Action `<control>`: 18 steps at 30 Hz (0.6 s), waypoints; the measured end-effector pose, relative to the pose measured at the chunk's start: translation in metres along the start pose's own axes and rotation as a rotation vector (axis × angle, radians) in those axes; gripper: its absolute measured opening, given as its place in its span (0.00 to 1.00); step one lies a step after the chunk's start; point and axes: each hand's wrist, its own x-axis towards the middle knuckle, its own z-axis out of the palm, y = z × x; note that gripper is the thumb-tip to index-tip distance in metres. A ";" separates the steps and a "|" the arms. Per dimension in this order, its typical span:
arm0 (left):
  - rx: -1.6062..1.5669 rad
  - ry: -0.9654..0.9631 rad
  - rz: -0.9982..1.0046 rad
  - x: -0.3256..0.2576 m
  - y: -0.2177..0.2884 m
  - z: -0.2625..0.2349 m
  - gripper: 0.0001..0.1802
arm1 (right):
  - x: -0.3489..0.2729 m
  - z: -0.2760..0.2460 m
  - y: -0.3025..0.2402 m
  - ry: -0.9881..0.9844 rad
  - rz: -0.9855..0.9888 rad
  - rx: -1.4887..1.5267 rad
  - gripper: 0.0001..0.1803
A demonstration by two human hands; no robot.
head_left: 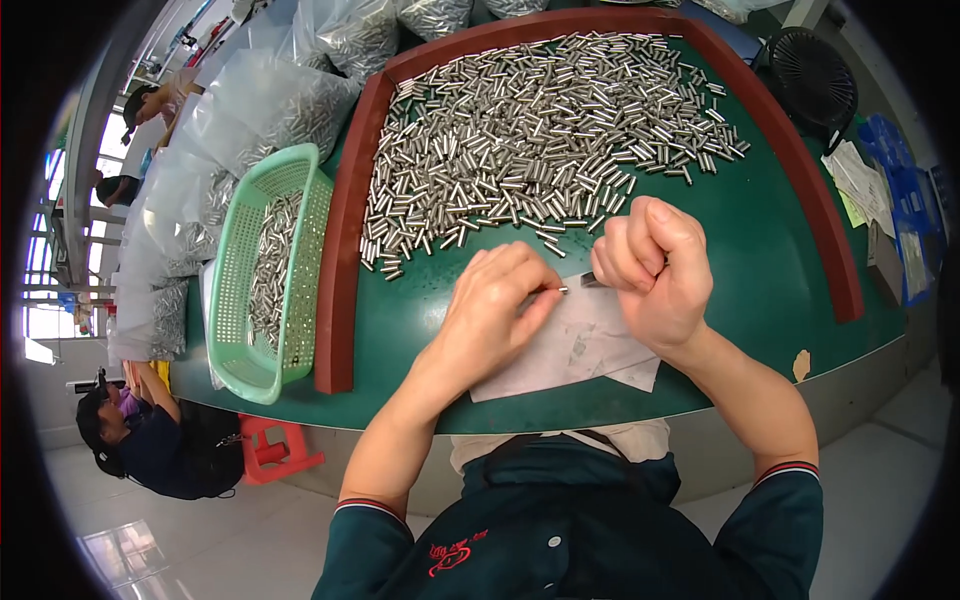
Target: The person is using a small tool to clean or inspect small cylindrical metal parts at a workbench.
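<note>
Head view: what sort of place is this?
Probably a factory workshop: a heap of small metal pins lies on a green worktop, with clear plastic bags and a green basket of similar pieces nearby.

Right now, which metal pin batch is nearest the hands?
The loose tabletop pile, just beyond the left hand and right hand. The pins in the green basket lie outside the red-brown frame; the plastic bags sit farther off.

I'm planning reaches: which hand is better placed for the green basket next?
Probably the left hand: nearer the green basket, while the right hand sits farther across the green table.
</note>
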 end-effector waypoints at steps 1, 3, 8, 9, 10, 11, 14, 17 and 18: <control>0.034 -0.018 -0.023 -0.001 0.003 0.004 0.05 | -0.001 -0.001 0.001 0.009 -0.002 0.001 0.21; -0.006 -0.013 -0.036 0.001 0.003 0.003 0.04 | -0.002 -0.002 0.005 -0.051 0.012 -0.035 0.21; -0.073 -0.023 -0.098 0.001 0.005 0.005 0.05 | -0.004 -0.003 0.012 -0.014 0.007 -0.025 0.22; -0.072 -0.023 -0.105 0.002 0.005 0.006 0.05 | -0.004 -0.004 0.012 -0.014 0.019 -0.012 0.22; -0.069 -0.024 -0.111 0.002 0.005 0.006 0.05 | -0.004 -0.005 0.012 -0.012 0.029 0.002 0.22; -0.069 -0.032 -0.107 0.002 0.005 0.006 0.05 | -0.004 -0.005 0.012 -0.005 0.024 0.004 0.22; -0.072 -0.032 -0.109 0.002 0.005 0.007 0.05 | -0.004 -0.005 0.014 -0.004 0.015 -0.022 0.22; -0.073 -0.017 -0.110 0.002 0.005 0.008 0.05 | -0.004 -0.004 0.014 0.003 0.004 -0.021 0.22; -0.091 -0.003 -0.112 0.001 0.005 0.009 0.04 | -0.005 -0.004 0.013 0.004 0.007 -0.016 0.22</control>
